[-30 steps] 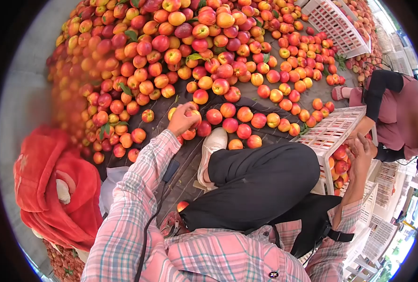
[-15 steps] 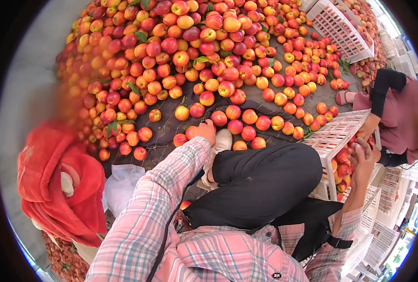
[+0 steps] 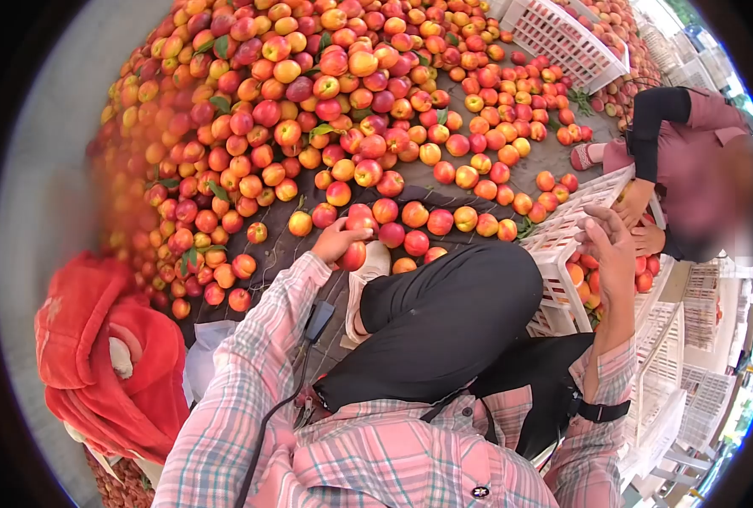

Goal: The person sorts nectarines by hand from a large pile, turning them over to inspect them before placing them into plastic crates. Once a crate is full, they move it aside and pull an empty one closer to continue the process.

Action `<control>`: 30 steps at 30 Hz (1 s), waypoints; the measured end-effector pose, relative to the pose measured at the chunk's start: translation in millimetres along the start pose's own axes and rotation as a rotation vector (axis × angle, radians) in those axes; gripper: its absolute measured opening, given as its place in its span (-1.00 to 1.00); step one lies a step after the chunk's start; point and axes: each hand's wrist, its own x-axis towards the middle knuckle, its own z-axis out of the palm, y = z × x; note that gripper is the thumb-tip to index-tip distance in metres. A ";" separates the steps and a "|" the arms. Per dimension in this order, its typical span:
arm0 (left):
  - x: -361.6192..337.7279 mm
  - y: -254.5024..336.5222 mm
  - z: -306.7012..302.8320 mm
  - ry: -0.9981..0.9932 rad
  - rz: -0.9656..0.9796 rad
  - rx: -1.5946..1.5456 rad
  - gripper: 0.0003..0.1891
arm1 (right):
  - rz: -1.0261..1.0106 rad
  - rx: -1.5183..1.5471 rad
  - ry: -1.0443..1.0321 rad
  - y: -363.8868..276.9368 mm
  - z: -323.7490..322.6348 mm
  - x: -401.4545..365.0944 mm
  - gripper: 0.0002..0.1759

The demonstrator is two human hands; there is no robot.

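Note:
My left hand [image 3: 334, 241] is closed around a red-orange fruit [image 3: 353, 256], with another fruit [image 3: 360, 217] against its fingertips, above the dark cloth by my shoe. Over the near edge of a white slatted crate [image 3: 554, 254] is my right hand [image 3: 611, 245], its fingers loosely bent and apart, with nothing visible in them. Red and yellow fruits [image 3: 592, 284] lie inside this crate. A large pile of similar fruits [image 3: 283, 93] spreads across the ground ahead.
Another person's hands [image 3: 639, 212] reach into the crate from the right. A second white crate [image 3: 562, 42] stands at the upper right. A red cloth-like item [image 3: 131, 364] is at the left, near a white plastic bag [image 3: 203, 356]. More crates [image 3: 660, 364] are at the lower right.
The view has shifted. My left hand has lifted with fruit at its fingers. My right hand has drawn back from the crate's fruits, and the other person's hands are now farther inside the crate.

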 end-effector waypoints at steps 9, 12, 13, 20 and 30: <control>-91.1 223.8 86.6 -0.568 0.010 -0.674 -0.53 | -0.143 0.377 -0.495 -33.6 66.6 -21.5 -0.18; -103.4 246.5 123.5 -0.620 -0.064 -0.435 -0.46 | -0.357 0.318 -0.426 -31.9 78.4 -27.4 -0.14; -106.6 250.9 135.3 -0.652 -0.072 -0.425 -0.46 | -0.453 0.321 -0.385 -27.0 75.8 -23.5 -0.19; -115.5 252.8 179.5 -0.638 0.015 -0.584 -0.43 | 0.111 0.773 -0.132 -10.4 14.4 -29.5 -0.73; -124.8 254.2 208.6 -0.499 0.599 -0.140 -0.36 | 0.127 0.801 -0.650 1.4 12.7 -59.0 -0.20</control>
